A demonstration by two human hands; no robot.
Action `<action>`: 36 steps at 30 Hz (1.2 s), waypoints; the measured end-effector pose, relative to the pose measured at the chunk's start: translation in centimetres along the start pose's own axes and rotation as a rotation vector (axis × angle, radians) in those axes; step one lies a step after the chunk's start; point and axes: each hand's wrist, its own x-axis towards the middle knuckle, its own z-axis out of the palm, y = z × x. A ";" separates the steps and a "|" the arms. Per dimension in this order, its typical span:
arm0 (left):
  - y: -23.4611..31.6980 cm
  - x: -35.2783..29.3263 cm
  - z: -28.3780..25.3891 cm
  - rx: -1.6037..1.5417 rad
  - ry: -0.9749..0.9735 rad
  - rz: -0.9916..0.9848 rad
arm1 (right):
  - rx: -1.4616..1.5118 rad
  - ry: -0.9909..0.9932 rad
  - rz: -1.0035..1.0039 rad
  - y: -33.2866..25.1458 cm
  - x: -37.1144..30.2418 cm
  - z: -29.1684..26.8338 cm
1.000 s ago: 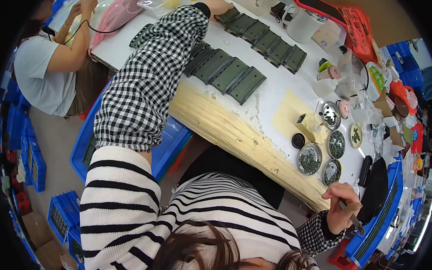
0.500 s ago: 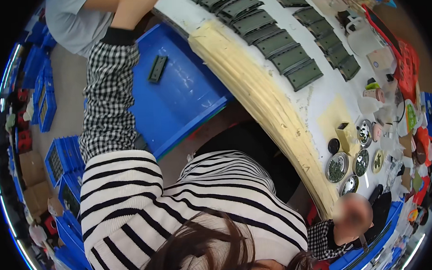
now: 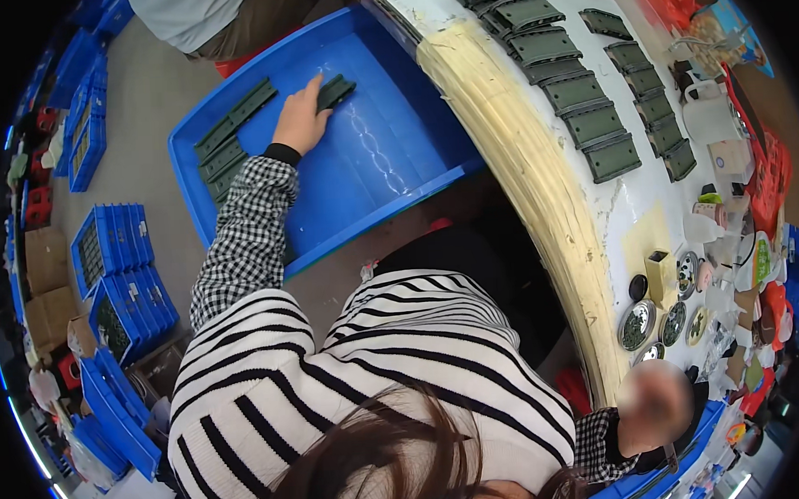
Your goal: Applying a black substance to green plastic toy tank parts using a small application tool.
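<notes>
My left hand reaches into a blue plastic tray, its thumb and index finger on either side of a slim dark green part. The hand seems to grip this part at its near end. Several similar green parts lie along the tray's left side, close to my checked sleeve. At the lower right, my right hand is beside the bench's near end. A blur covers its fingers, so what they hold, if anything, cannot be made out.
Two rows of flat green housings lie on the white bench, which has a taped, padded edge. Round metal dishes with small parts stand near a yellowish box. Blue crates are stacked at left. Another person is beyond the tray.
My left hand has come back from the far bench corner into the blue tray, onto a green part. The view has shifted, uncovering parts at the tray's left. My right hand is nearly unmoved.
</notes>
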 end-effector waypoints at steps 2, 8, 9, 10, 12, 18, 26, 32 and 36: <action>-1.3 -0.9 -2.0 0.100 -0.055 -0.066 | -0.004 0.030 0.028 0.0 -0.3 -0.2; -6.8 -3.0 -3.2 0.385 0.102 -0.022 | 0.014 -0.012 0.033 -0.2 0.0 0.8; -7.2 -2.7 -2.9 0.411 0.162 0.023 | 0.016 -0.024 0.028 -0.3 0.2 1.1; -7.7 -2.7 -2.9 0.222 0.048 -0.052 | 0.028 -0.021 0.015 -0.3 0.3 1.4; -7.1 -2.1 -3.3 0.241 0.044 -0.022 | 0.014 -0.042 0.018 -0.5 0.4 1.5; -5.3 -2.1 -2.9 0.162 0.133 0.054 | -0.012 0.003 0.036 -0.6 1.1 1.2; 2.0 -0.8 -7.3 -0.665 0.196 -0.412 | -0.020 -0.003 0.065 -0.1 0.4 -0.3; 14.5 3.4 -10.1 -2.031 -0.398 -0.166 | 0.002 0.014 0.070 0.6 0.1 -0.7; 26.1 8.8 -6.1 -2.153 -0.897 -0.074 | -0.025 0.028 0.082 -0.1 -0.3 -1.1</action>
